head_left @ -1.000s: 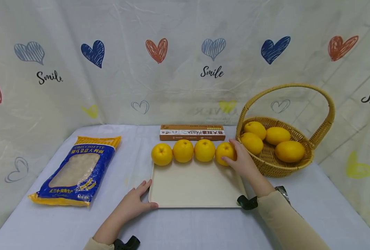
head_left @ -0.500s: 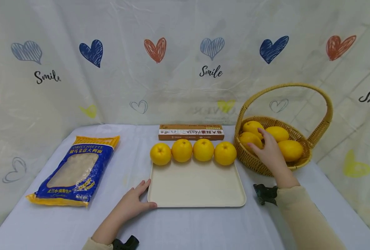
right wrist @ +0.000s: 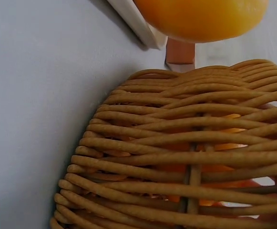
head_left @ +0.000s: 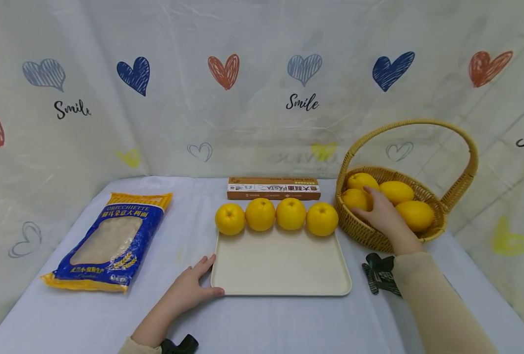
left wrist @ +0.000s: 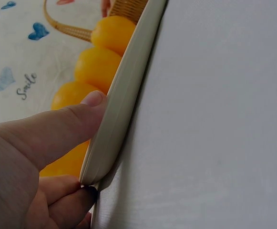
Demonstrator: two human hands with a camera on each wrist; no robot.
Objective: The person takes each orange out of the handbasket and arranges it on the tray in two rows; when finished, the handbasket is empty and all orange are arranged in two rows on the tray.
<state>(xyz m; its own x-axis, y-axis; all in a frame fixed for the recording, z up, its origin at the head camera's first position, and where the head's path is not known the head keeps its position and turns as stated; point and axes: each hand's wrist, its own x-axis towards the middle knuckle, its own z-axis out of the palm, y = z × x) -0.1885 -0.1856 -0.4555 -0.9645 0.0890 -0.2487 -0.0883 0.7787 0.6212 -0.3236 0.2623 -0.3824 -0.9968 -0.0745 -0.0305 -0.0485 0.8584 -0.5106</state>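
In the head view my right hand (head_left: 383, 214) reaches over the near rim of the wicker basket (head_left: 377, 239). Its thumb and fingers close around a yellow lemon (head_left: 353, 198) at the basket's left side. Other lemons (head_left: 414, 215) lie beside it inside. In the right wrist view the basket's weave (right wrist: 176, 143) hides that hand's fingers. My left hand (head_left: 191, 290) rests at the near left corner of a cream tray (head_left: 284, 265), fingers along its left side. The left wrist view shows the thumb (left wrist: 93, 99) straight against the tray's rim (left wrist: 121, 102).
Several yellow oranges (head_left: 260, 215) stand in a row along the tray's far edge. Behind them lies a brown pasta box (head_left: 273, 189). A blue and yellow bag of orecchiette (head_left: 107, 241) lies on the left. The basket's tall handle (head_left: 410, 123) arches above its opening.
My right hand has left the rightmost orange at the tray's far edge and moved right into the basket, onto a lemon. The left hand has stayed at the tray's corner.
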